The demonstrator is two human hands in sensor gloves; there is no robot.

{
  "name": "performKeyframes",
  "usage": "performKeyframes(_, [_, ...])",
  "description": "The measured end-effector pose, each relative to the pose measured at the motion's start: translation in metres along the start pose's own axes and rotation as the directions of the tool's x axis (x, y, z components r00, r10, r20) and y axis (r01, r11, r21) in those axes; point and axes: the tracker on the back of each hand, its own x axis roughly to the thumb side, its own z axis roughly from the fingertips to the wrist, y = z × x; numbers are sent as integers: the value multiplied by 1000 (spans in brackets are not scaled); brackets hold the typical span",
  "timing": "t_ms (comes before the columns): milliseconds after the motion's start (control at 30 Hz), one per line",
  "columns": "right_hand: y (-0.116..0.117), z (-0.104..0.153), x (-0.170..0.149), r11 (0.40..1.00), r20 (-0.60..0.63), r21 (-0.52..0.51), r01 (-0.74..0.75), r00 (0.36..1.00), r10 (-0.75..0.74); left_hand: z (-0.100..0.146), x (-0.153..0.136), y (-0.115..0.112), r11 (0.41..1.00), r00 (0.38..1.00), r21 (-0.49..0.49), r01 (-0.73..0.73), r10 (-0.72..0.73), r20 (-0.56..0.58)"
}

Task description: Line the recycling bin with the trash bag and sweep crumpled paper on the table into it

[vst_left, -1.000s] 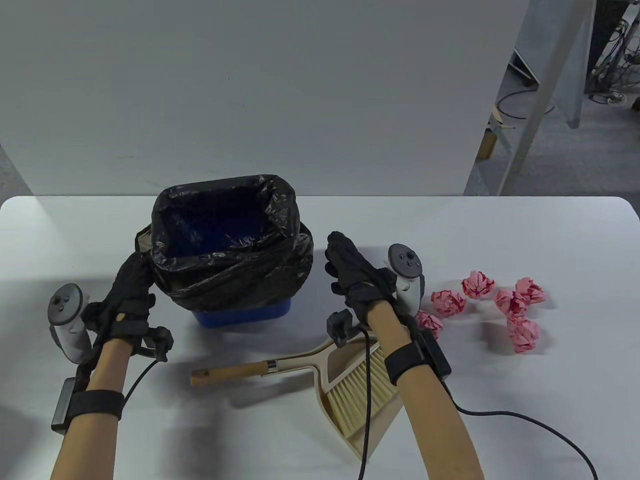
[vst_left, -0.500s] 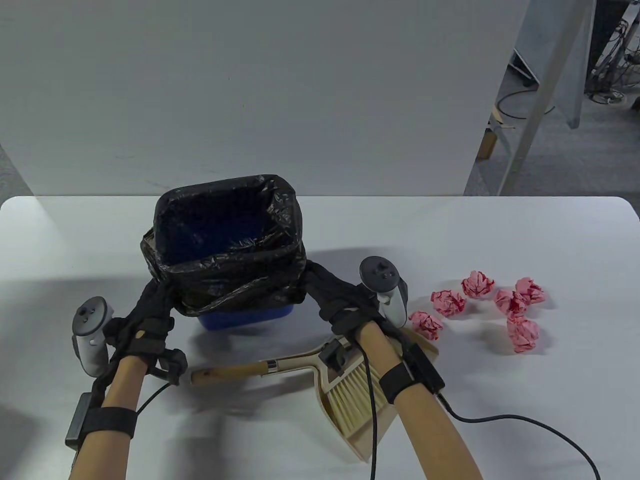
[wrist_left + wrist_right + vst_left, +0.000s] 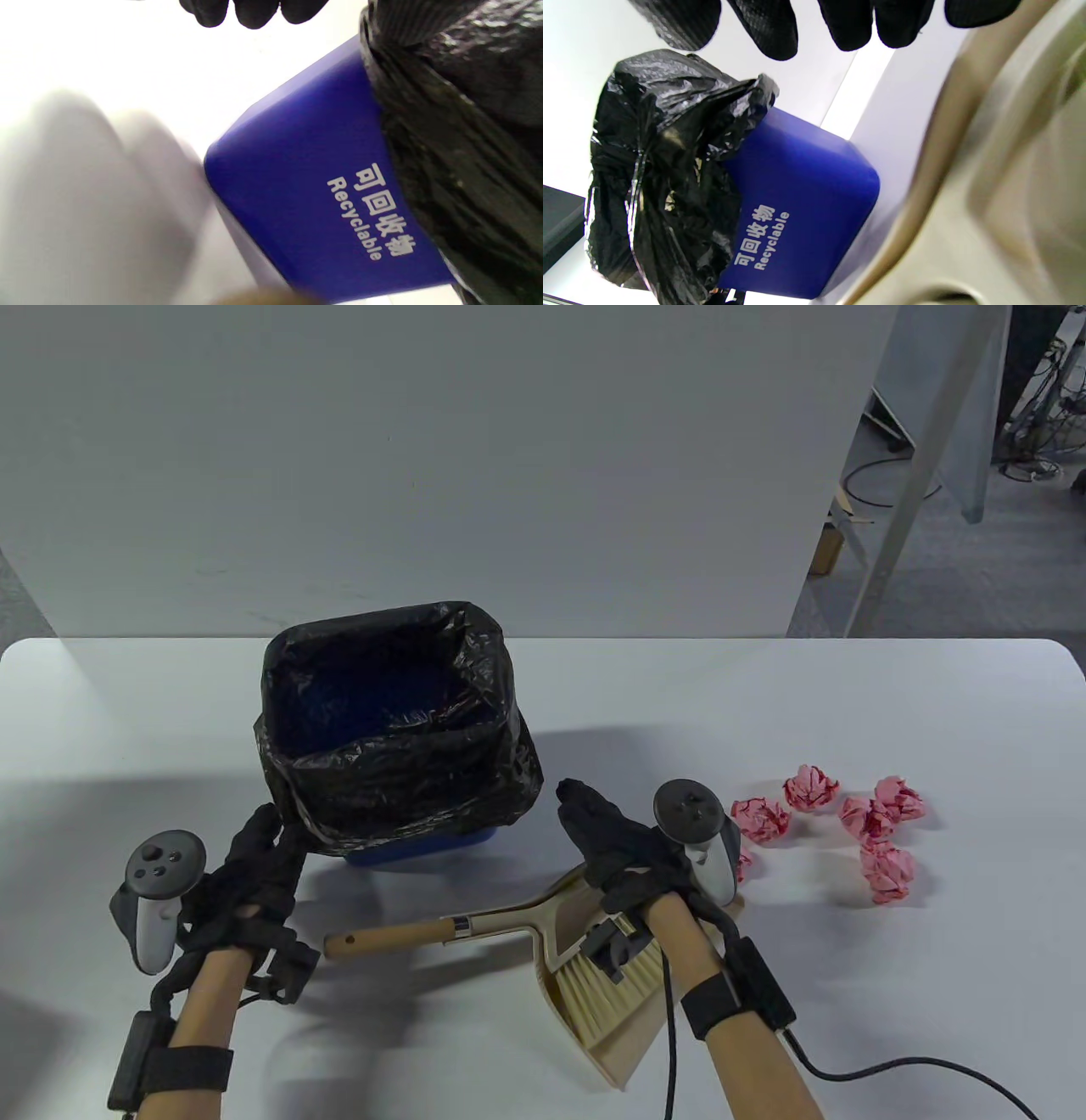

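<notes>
At the near left of the table (image 3: 848,687), both hands have let go of the bag (image 3: 399,780) and pulled back toward the near edge. Half a second ago they were pressed up against the bag's draped skirt on either side; now the left hand (image 3: 246,874) sits just off the bin's (image 3: 424,848) near-left corner with fingers relaxed and holding nothing, and the right hand (image 3: 619,848) hangs over the dustpan (image 3: 594,1027), fingers loosely spread, also not gripping anything. So I'd say the lining part is basically done: the bag is folded over the rim all around and hangs most of the way down the walls, only a strip of blue showing at the bottom. Next up should be the sweeping. The bag is thin, glossy, crinkly black plastic, bunched in folds. The bin is smooth hard blue plastic, boxy with rounded corners, "Recyclable" printed in white on the side. The brush (image 3: 475,937) has a round wooden handle with a metal band and pale bristles, lying in the beige dustpan. About 6 pink crumpled paper balls (image 3: 848,823) sit clustered on the right, well apart from the bin, one mostly hidden behind the right tracker.
</notes>
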Motion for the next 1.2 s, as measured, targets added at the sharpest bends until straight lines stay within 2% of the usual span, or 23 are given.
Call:
performKeyframes(167, [-8, 30, -6, 995, 13, -68, -72, 997, 73, 17, 11, -5, 999, 998, 22, 36, -37, 58])
performKeyframes(267, [-11, 49, -7, 974, 31, -119, -193, 980, 198, 30, 24, -10, 989, 986, -34, 147, -143, 87])
performKeyframes(367, [-8, 64, -17, 929, 48, -196, -314, 943, 329, 41, 36, -15, 930, 941, -147, 338, -328, 84])
performKeyframes(400, [-5, 67, -22, 912, 41, -219, -346, 931, 363, 44, 40, -18, 894, 910, -173, 413, -400, 107])
performKeyframes(467, [-3, 69, -19, 899, 2, -141, -414, 908, 419, 48, 51, -26, 832, 844, -152, 533, -511, 162])
performKeyframes(500, [-2, 70, -17, 885, 11, -147, -443, 894, 449, 50, 54, -28, 818, 829, -150, 556, -530, 179])
performKeyframes(533, [-2, 72, -11, 850, 21, -216, -480, 868, 496, 53, 60, -34, 789, 794, -136, 600, -566, 220])
performKeyframes(600, [0, 74, -6, 831, 33, -232, -505, 850, 526, 58, 67, -43, 757, 757, -132, 639, -591, 279])
performKeyframes(700, [4, 77, -5, 817, 37, -223, -532, 832, 553, 63, 74, -64, 687, 667, -99, 720, -646, 370])
performKeyframes(800, [4, 76, -6, 799, 27, -208, -564, 813, 581, 63, 77, -90, 551, 518, -52, 833, -744, 423])
performKeyframes(867, [3, 76, -6, 806, 26, -210, -553, 821, 570, 62, 77, -101, 488, 456, -39, 872, -780, 429])
performKeyframes(967, [2, 76, -7, 812, 25, -211, -545, 827, 562, 62, 75, -112, 434, 394, -9, 901, -810, 434])
performKeyframes(1033, [2, 76, -7, 807, 24, -205, -553, 822, 569, 62, 75, -115, 420, 371, 6, 908, -809, 457])
performKeyframes(1067, [2, 76, -6, 806, 25, -204, -555, 820, 571, 62, 74, -115, 428, 379, 3, 904, -804, 458])
performKeyframes(1167, [3, 77, -5, 805, 38, -208, -556, 818, 575, 61, 72, -111, 536, 491, -53, 843, -723, 486])
performKeyframes(1200, [3, 77, -4, 804, 42, -209, -556, 817, 575, 61, 72, -110, 544, 499, -59, 837, -715, 490])
